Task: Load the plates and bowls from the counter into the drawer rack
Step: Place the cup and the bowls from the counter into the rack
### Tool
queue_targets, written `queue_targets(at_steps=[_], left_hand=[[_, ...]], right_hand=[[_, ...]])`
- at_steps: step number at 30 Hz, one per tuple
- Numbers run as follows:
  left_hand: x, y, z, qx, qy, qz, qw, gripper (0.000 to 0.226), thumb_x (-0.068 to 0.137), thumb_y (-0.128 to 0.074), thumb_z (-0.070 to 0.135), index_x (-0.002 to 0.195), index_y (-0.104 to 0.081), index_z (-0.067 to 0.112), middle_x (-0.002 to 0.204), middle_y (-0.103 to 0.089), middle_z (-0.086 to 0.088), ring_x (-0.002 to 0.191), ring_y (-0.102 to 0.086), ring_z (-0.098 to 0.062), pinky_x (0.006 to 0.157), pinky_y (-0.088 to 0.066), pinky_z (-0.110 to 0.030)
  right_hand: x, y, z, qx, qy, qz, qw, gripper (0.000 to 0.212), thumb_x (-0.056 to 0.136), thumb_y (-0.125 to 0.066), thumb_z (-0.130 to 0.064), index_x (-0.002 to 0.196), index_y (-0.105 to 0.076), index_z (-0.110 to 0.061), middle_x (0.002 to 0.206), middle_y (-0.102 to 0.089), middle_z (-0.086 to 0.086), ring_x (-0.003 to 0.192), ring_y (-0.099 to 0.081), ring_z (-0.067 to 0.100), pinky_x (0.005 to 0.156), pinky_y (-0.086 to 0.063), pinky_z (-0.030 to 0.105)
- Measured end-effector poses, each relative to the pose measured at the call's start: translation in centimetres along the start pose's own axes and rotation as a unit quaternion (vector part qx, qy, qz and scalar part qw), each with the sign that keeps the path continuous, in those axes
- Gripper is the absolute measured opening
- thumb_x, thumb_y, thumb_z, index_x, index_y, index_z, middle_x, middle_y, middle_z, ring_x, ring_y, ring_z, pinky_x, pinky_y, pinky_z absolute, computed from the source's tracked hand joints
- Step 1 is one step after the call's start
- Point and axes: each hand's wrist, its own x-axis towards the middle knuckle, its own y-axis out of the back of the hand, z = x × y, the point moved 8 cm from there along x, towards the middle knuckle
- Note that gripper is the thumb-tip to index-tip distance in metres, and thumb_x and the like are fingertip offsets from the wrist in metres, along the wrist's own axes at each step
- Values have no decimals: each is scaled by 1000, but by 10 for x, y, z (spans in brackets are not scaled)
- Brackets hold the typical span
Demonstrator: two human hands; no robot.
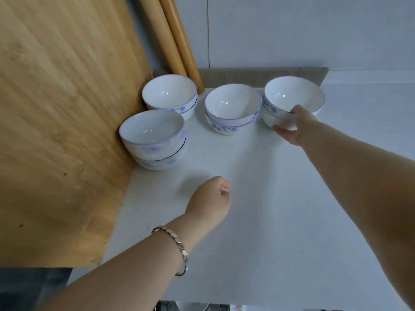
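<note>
Bowl (294,97) at the back edge of the counter (269,209), right hand (294,129) curled round its side, left hand (211,198) a fist holding nothing, over the middle

You are looking down at a white counter (280,209), with a large wooden board (56,108) leaning along its left edge and two wooden rolling pins (177,37) leaning on the pale tiled wall (314,30) behind it.

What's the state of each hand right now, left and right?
Left hand: closed, fingers curled, holding nothing, over the counter.
Right hand: closed on the rightmost bowl, gripping its near side.
</note>
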Motion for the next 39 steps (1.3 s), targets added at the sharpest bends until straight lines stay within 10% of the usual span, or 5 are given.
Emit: queue_targets(at_steps=[6, 17, 25, 35, 39], left_hand=[[3, -2, -8, -44, 35, -12, 998, 19, 84, -47, 9, 91, -56, 24, 86, -64, -5, 85, -70, -31, 62, -45, -27], [-84, -68, 46, -244, 146, -106, 953, 31, 88, -49, 48, 111, -44, 29, 96, -50, 10, 74, -64, -19, 60, -53, -30], [-200, -145, 58, -178, 104, -109, 972, 42, 66, -45, 10, 105, -58, 21, 91, -67, -4, 69, -66, -12, 55, -60, -29], [-278, -289, -21, -23, 112, -210, 971, 53, 79, -47, 1, 126, -51, 25, 112, -60, 4, 111, -55, -19, 94, -48, -35], [-290, -332, -57, 8, 152, -283, 947, 52, 84, -45, 8, 132, -46, 27, 102, -57, 9, 101, -54, -13, 78, -50, -23]], right_hand=[[-20, 27, 25, 31, -15, -5, 999, 21, 86, -33, 3, 105, -39, -4, 102, -41, 17, 112, -56, 41, 57, -60, 38], [-147, 174, 71, -207, -117, -100, 966, 11, 83, -40, 3, 81, -50, 4, 75, -62, 28, 46, -68, 30, 47, -59, 30], [-225, 291, 85, -344, -111, -210, 909, 22, 82, -47, -2, 94, -59, -16, 58, -72, 3, 54, -71, 17, 53, -58, 22], [-208, 394, 171, -638, 11, -234, 733, 42, 90, -51, -25, 132, -49, -27, 114, -64, -1, 104, -60, 19, 80, -42, 21], [-188, 402, 223, -723, 0, -265, 638, 39, 90, -41, -11, 125, -55, -19, 124, -61, 13, 114, -57, 30, 93, -45, 32]])
